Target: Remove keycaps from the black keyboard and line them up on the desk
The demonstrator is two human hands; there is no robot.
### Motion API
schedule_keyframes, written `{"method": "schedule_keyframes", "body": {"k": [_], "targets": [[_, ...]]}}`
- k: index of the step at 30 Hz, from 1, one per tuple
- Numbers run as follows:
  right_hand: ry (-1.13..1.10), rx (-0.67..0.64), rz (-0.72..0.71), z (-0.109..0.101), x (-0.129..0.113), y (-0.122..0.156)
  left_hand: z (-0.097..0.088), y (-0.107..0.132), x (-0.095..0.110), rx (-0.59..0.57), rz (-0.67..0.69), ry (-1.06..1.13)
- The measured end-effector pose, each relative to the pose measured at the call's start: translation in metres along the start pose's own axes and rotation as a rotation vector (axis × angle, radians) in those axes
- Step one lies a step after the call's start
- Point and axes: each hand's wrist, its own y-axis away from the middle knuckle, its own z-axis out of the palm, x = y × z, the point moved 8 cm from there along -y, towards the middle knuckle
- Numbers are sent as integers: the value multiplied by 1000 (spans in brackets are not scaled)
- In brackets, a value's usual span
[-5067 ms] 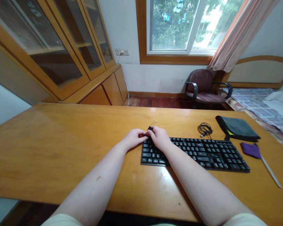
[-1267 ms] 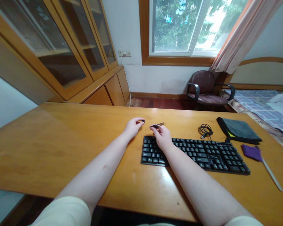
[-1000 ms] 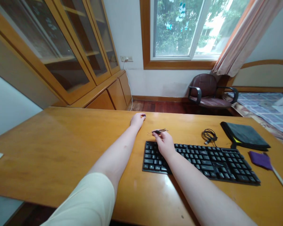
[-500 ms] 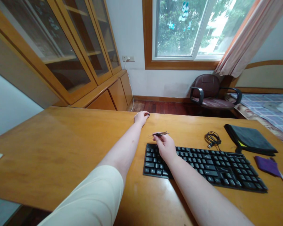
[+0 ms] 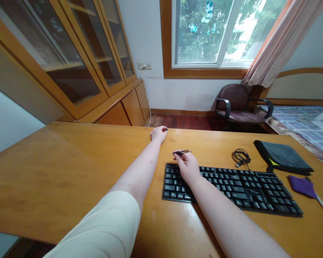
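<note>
Keyboard [image 5: 239,189] is lying on the desk [image 5: 56,172], keys [image 5: 170,187] mostly seated, left hand [image 5: 158,134] pinching a bit [image 5: 165,130], perhaps a removed key, at the desk's far edge, right hand [image 5: 187,165] pinching a tool [image 5: 179,153].

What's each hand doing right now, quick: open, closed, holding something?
Left hand: closed, its grip on a small dark piece.
Right hand: closed, holding a dark tool with thin wires, beside the keyboard's left end.

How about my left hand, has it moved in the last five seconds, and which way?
Yes: forward, away from you. Your left hand has gone from the far left corner of the keyboard to the desk's far edge.
</note>
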Motion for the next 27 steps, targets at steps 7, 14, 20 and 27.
{"method": "schedule_keyframes", "body": {"k": [7,14,20,27], "targets": [[26,7,8,-1,0,-1,0,2,2,-7,6,-1],[41,5,10,-2,-1,-1,0,2,2,-12,15,-18],[45,11,4,-2,-2,-1,0,3,2,-7,13,-42],[38,8,11,-2,-1,-1,2,2,2,-4,13,-66]]}}
